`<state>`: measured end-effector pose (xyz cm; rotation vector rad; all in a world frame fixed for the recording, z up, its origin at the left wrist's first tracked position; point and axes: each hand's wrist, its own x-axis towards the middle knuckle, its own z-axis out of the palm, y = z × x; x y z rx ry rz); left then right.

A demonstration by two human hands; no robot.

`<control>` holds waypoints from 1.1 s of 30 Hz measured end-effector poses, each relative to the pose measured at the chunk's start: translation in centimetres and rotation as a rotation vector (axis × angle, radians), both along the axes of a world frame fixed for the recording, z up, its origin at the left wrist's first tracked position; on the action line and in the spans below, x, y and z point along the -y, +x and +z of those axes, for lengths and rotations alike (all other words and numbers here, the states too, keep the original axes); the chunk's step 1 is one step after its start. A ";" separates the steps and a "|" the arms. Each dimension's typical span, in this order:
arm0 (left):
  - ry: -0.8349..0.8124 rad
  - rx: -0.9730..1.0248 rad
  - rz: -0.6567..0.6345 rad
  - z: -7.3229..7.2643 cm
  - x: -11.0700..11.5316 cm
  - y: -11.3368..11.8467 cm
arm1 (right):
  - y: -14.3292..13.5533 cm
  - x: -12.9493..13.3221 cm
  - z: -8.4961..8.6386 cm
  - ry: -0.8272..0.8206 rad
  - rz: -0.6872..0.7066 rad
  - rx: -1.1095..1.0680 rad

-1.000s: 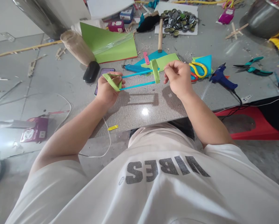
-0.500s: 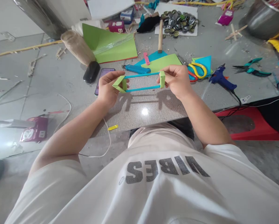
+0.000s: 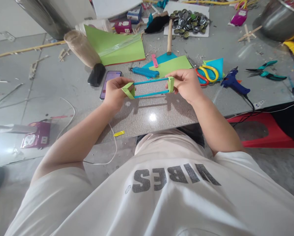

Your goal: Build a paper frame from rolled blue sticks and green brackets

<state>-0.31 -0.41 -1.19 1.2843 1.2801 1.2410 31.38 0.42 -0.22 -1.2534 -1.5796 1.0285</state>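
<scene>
Above the table's front part I hold a small paper frame (image 3: 152, 93), made of two thin blue rods joined by folded green paper pieces at both ends. My left hand (image 3: 116, 92) is closed on the green left end, which looks like a folded triangle. The green right end, a narrow strip, is pinched in the fingers of my right hand (image 3: 187, 84). Behind the frame lie a blue box cutter (image 3: 145, 72), a green paper sheet (image 3: 173, 66) and a pink piece (image 3: 154, 61). A phone (image 3: 110, 83) is partly covered by my left hand.
Scissors (image 3: 208, 74), a blue glue gun (image 3: 235, 81) and teal pliers (image 3: 266, 70) lie to the right. Further back are a wooden handle (image 3: 169, 37), bottle caps (image 3: 190, 22) and a metal pot (image 3: 279, 19). A white cable (image 3: 116, 147) hangs over the front edge.
The left end of the frame has shifted slightly right and turned a little, with my left hand following. My right hand stays almost in place.
</scene>
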 end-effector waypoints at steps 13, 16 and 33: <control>0.191 -0.959 -0.509 1.8 0.4 -2.1 | 1.2 0.7 1.9 0.001 0.002 0.725; 0.154 -0.925 -0.523 2.1 0.1 -2.8 | 1.3 0.7 1.9 0.023 -0.048 0.682; 0.138 -0.492 -0.586 3.2 -0.3 -3.8 | 0.8 2.1 3.4 0.092 0.052 0.320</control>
